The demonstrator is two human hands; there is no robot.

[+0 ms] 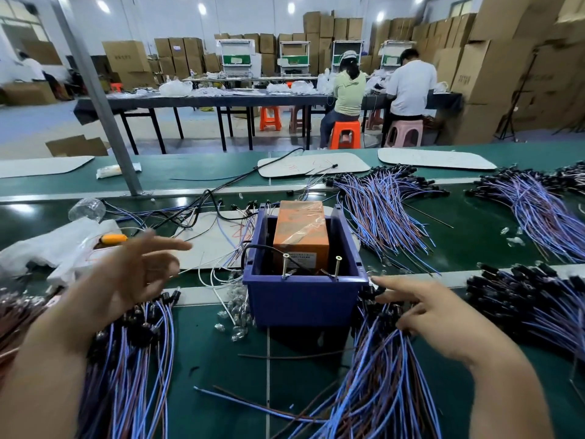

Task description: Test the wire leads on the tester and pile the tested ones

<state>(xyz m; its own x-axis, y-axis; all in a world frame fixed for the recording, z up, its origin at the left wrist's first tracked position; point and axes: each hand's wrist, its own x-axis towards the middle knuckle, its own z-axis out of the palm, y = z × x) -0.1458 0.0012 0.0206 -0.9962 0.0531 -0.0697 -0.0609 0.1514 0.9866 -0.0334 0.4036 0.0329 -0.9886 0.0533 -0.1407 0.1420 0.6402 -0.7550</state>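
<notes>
The tester is a blue box [300, 299] in the middle of the green table [215, 359]. It has an orange box [300, 229] inside and two screws [286, 264] sticking up at the front. The wire leads lie in big heaps all around it. One heap [136, 359] is on the left and one heap [389, 375] is on the right, both close to the person. The two hands are well apart, one on each side of the blue box. The left hand [136, 274] is up in the air over the left heap. Its fingers are spread wide and it holds nothing. The right hand [424, 308] is down on the right heap. Its fingers rest on the black ends of the leads, and one finger points at the box. Its thumb is hidden, so I cannot tell if it has pinched a lead yet. The leads in this heap run from their black ends under the right hand back toward the person, like a fan. The right hand is the one nearer the box, just beside its front corner. I think the next job is to pick one lead from here by its black end and carry it left and up to the two screws. The leads are thin and tangled, so more than one may come along.
</notes>
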